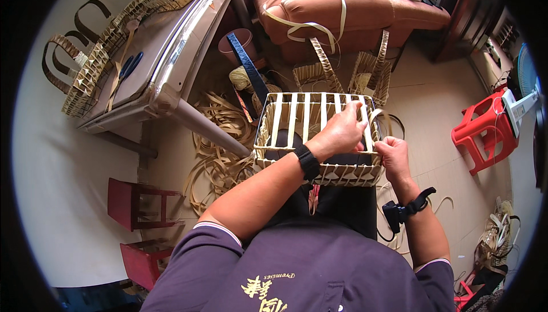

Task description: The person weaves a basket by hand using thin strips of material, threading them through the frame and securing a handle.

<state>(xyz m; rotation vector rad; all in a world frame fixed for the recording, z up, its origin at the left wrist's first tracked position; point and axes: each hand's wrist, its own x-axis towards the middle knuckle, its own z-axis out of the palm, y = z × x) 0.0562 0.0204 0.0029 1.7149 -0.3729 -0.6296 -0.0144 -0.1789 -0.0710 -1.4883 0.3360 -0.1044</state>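
Weaving step: left hand [342,131] grips a strip on the half-woven basket [285,119], right hand [393,155] pinching its near-right rim; tightening likely follows

A pale floor [439,101] carries a heap of loose weaving strips [220,141], two small woven baskets [342,72], a pink bucket [240,41], a red plastic stool [485,129] and two dark red wooden stools [134,203]. A grey table [171,49] bears blue-handled scissors [128,66], a long wooden spoon [123,55] and a row of woven bags with dark handles [85,72]. A brown sofa [354,12] holds more strips.
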